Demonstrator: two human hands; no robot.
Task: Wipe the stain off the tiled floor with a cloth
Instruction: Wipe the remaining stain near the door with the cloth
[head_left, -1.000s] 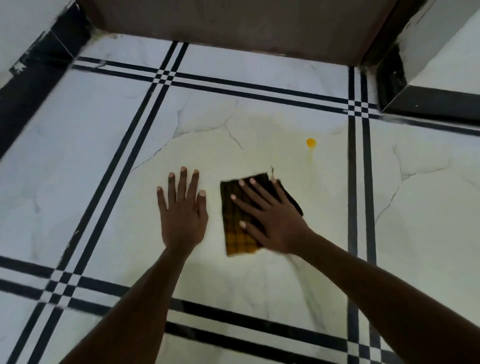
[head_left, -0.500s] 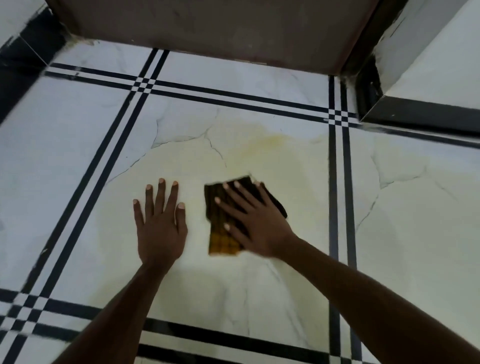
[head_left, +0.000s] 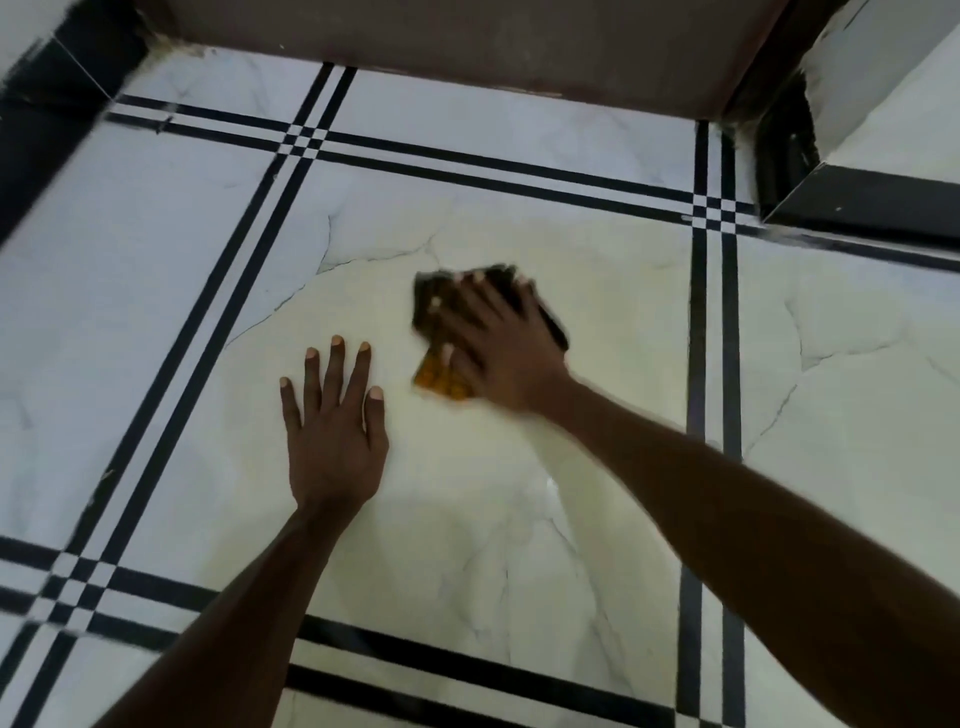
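The right hand (head_left: 498, 343) presses the cloth (head_left: 441, 376) flat on the floor (head_left: 467, 519), fingers spread; the left hand (head_left: 335, 431) braces beside it, splayed. No distinct stain shows (possibly under the cloth), so wiping seems nearly finished.

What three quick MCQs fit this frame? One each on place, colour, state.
1. Where is the cloth?
A. under the right hand
B. under the left hand
C. against the wall

2. What colour are the floor's stripes?
A. red
B. black
C. green

3. How is the left hand?
A. clenched in a fist
B. flat, fingers spread
C. gripping the cloth

Key: 1 A, the right hand presses on it; 2 B, dark double lines cross the pale tiles; 3 B, its palm lies open on bare tile beside the cloth.
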